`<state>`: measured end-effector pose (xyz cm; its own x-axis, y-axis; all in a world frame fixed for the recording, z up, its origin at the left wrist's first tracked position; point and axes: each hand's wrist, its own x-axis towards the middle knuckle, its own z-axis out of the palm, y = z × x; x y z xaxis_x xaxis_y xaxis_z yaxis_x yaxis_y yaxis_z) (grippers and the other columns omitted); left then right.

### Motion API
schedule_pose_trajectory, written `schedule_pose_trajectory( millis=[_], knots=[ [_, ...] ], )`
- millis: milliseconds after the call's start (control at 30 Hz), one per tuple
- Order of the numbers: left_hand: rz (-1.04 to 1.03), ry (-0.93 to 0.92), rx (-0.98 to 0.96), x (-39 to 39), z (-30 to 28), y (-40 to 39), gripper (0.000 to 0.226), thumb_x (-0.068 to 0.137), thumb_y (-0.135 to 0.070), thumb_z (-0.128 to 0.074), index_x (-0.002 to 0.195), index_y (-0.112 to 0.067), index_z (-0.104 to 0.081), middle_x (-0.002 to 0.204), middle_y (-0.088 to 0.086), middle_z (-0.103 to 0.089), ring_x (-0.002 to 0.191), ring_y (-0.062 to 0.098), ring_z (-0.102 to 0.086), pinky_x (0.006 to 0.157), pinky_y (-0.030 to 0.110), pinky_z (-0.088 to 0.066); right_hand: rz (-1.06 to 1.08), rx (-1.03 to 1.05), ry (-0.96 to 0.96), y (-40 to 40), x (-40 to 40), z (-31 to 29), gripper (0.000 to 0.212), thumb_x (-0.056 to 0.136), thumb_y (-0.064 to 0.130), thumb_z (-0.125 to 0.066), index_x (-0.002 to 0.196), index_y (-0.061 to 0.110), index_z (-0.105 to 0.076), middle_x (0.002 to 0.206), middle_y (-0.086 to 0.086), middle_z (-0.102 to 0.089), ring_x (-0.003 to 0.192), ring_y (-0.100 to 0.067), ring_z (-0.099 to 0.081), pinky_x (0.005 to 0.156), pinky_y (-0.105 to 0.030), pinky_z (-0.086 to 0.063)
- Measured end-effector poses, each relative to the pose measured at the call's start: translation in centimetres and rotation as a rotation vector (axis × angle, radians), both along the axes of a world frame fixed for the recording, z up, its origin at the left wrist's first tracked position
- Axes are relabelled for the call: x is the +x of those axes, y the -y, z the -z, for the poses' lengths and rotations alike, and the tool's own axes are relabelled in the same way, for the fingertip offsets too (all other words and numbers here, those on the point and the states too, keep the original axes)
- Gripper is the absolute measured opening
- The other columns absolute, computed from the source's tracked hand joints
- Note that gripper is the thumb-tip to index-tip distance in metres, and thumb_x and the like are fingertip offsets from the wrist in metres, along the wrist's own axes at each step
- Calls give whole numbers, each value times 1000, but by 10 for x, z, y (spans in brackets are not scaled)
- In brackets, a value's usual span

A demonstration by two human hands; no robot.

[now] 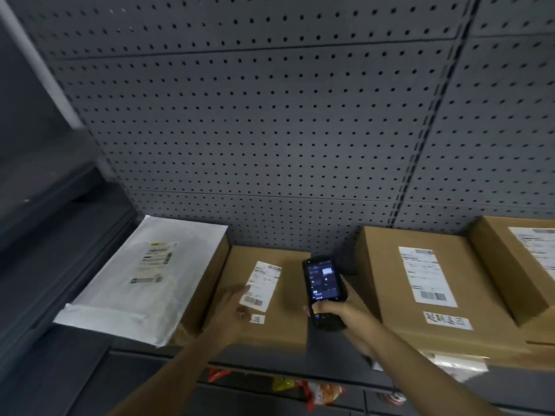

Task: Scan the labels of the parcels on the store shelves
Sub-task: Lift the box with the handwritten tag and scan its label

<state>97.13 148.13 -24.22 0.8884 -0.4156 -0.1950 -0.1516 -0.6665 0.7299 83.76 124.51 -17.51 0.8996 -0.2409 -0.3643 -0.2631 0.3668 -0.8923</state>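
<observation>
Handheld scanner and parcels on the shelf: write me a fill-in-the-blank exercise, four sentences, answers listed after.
1. The handheld scanner is held in the ____ hand.
2. The left hand reaches its fingers to the white label on the ____ of the middle cardboard box.
3. The white padded envelope lies at the ____ end of the row of parcels.
4. The wall behind the shelf is a grey ____ panel.

Missing words: right; top; left; perforated

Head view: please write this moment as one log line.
left hand: on box, fingers at label | right hand: holds scanner, screen lit | other boxes' labels: in view
</observation>
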Motion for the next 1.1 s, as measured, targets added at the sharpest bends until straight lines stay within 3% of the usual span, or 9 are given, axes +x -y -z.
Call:
schedule_pose_trajectory(
  millis=[100,200,267,367,467,567,900,1100],
  knots=[
    [81,41,137,20,11,-20,59,92,-16,-56,146,-27,-38,151,-4,-28,136,19,-37,109,37,-41,123,29,-113,-24,19,26,61,75,-15,-70,128,10,-52,110,-26,-70,83,-33,-74,65,-35,-60],
    [106,-17,210,28,15,-31,62,94,-19,-54,149,-31,-29,156,-9,-11,146,18,-16,117,37,-29,236,-17,-174,-36,32,49,65,73,-13,-73,131,7,-52,113,-25,-68,96,-40,-70,82,-48,-58],
    [113,-28,186,31,20,-33,64,93,-17,-56,149,-30,-27,157,-7,-3,147,20,-12,117,37,-27,296,-12,-204,-45,34,57,63,73,-12,-73,130,4,-54,113,-26,-68,97,-41,-68,83,-48,-56],
    [62,-25,134,32,23,-31,65,91,-17,-57,148,-29,-28,157,-5,-1,146,23,-17,116,37,-29,361,86,-211,-56,31,63,55,76,-12,-68,128,-1,-55,111,-25,-67,87,-37,-69,71,-40,-58],
    [7,-89,111,30,19,-29,67,91,-20,-58,150,-28,-26,159,4,0,146,26,-17,113,34,-30,417,188,-181,-66,26,64,56,78,-17,-62,132,-1,-51,113,-24,-63,89,-37,-66,67,-37,-61],
    [3,-129,112,28,18,-29,77,88,-23,-63,151,-28,-21,158,7,-5,144,29,-18,115,38,-29,392,170,-184,-71,20,57,56,79,-16,-62,131,3,-52,112,-21,-65,83,-32,-68,59,-32,-60],
    [8,-221,61,-14,13,-44,90,84,-20,-67,153,-26,-11,152,9,-17,140,29,-26,113,42,-32,328,75,-226,-82,-35,54,66,73,-12,-68,133,11,-52,104,-14,-72,87,-31,-73,88,-47,-54],
    [-31,-276,7,-55,9,-69,92,83,-18,-67,154,-25,-10,147,12,-20,134,31,-33,112,40,-35,303,75,-177,-106,-78,46,60,76,-13,-66,129,12,-53,117,-21,-66,85,-31,-73,69,-35,-60]
  ],
)
